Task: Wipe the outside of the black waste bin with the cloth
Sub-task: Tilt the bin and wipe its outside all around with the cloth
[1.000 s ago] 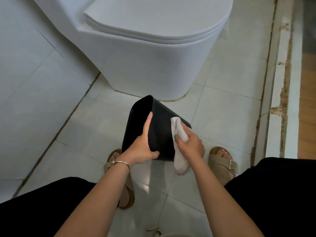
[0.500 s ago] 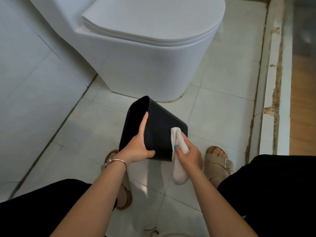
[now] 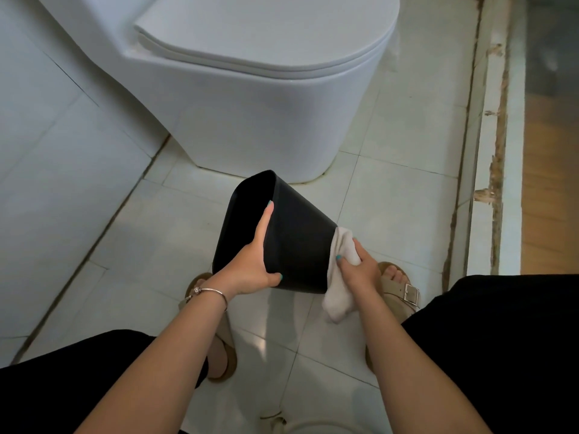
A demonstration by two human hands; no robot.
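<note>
The black waste bin (image 3: 294, 239) is held tilted on its side above the floor, its open mouth facing left and its base toward the right. My left hand (image 3: 250, 264) grips it near the rim, fingers spread over the upper wall and thumb underneath. My right hand (image 3: 358, 270) is closed on a white cloth (image 3: 340, 277), which is pressed against the bin's base edge at the right and hangs down below the hand.
A white toilet (image 3: 257, 98) stands just behind the bin. A tiled wall (image 3: 47, 151) rises on the left, and a worn raised threshold (image 3: 492, 151) runs along the right. My sandalled feet (image 3: 398, 286) and black-clad knees flank the tiled floor (image 3: 391, 214) below.
My right hand has slid the cloth down the bin's side from the middle of the wall to the base edge at the right. My left hand keeps its grip.
</note>
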